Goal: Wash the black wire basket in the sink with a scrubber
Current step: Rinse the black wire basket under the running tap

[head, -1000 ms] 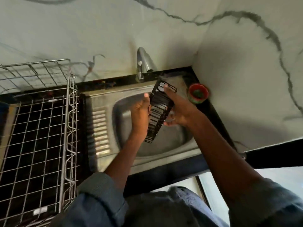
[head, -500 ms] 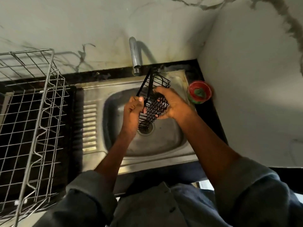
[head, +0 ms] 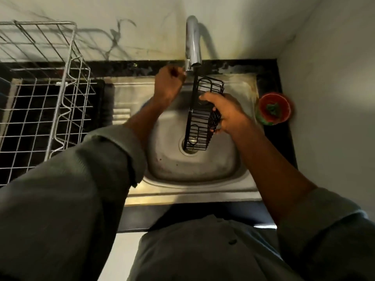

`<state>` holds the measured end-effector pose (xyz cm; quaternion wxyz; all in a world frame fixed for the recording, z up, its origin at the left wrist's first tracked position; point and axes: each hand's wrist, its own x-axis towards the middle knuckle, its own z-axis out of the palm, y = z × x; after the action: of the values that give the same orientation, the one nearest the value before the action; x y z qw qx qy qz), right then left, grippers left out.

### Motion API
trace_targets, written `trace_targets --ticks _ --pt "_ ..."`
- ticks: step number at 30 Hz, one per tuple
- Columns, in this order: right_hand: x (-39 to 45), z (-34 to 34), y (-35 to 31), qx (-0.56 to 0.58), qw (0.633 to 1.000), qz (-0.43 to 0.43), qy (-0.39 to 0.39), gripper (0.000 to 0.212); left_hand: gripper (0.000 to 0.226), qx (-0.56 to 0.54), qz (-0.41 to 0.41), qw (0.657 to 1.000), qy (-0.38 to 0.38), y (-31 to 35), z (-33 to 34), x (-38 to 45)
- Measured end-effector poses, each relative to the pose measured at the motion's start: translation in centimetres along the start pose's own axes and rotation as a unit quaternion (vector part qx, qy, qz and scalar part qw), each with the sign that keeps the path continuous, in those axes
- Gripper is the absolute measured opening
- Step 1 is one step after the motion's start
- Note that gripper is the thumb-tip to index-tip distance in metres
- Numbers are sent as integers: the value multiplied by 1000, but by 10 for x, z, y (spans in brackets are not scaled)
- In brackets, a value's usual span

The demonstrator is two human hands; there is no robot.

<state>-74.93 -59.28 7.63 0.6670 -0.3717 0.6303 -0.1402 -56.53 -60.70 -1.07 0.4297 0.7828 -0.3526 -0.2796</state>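
The black wire basket (head: pixel 199 122) stands on end over the drain of the steel sink (head: pixel 223 165). My right hand (head: pixel 227 112) grips its right side, fingers curled round the wires. My left hand (head: pixel 168 84) has left the basket and is at the base of the chrome tap (head: pixel 192 43), fingers curled round what looks like the tap's lever. A green scrubber lies in a red bowl (head: pixel 274 109) on the black counter right of the sink. I see no water running.
A large silver wire dish rack (head: pixel 60 94) stands on the counter left of the sink. White marble walls close in behind and on the right. The sink's ribbed drainboard (head: pixel 121 116) lies between rack and basin.
My left hand let go of the basket and moved up to the tap. The right hand now holds the basket alone, more upright over the drain. The camera tilted down.
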Motion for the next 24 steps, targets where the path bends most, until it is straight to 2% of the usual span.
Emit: trace_targets --ticks 4,6,10,13,18,21,24 --pt "8 4 -4 10 1000 -7 6 15 38 86 35 996 -3 25 15 27" --pt "10 5 -6 20 1000 -9 5 15 39 138 74 988 -17 35 21 36" --pt "14 3 -8 25 1000 -8 -6 12 28 238 78 968 -4 29 22 59" --pt "19 6 -5 33 999 -18 6 13 20 207 74 976 4 14 20 66" --pt "22 6 -6 30 999 -31 -6 9 38 84 -31 996 30 -38 21 87" --pt "24 4 -4 14 999 -35 -8 7 27 82 -48 995 20 -39 18 88" --pt "30 1 0 16 999 -40 -21 14 17 64 -47 997 17 -32 19 80"
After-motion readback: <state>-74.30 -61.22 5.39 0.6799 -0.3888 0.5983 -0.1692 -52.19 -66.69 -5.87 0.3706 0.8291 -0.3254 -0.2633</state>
